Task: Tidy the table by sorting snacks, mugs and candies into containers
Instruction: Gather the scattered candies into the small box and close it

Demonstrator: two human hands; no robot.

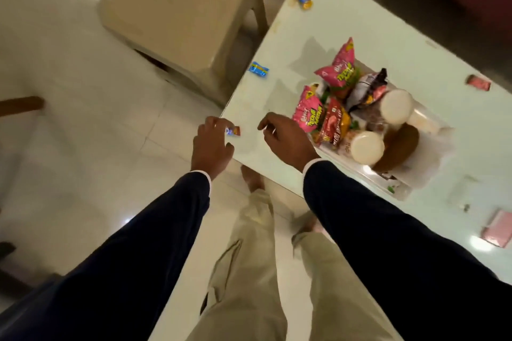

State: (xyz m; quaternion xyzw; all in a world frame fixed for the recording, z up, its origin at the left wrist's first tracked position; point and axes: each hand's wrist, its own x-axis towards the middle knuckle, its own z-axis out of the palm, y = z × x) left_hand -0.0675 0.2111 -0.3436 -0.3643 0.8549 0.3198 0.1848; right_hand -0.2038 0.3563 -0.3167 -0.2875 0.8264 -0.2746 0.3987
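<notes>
The left hand [212,144] pinches a small orange-and-blue wrapped candy [233,131] at the white table's [388,44] corner. The right hand [286,141] hovers loosely curled, holding nothing. At three o'clock, nearer that right hand, sits the clear plastic container [424,174] of snack packets.

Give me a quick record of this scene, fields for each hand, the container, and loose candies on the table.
left hand: pinches a small candy by the table corner
right hand: fingers curled, holding nothing, over the table edge
container: clear tray with snack packets and mugs
loose candies: blue candy near left edge; blue-orange candy at far end
</notes>
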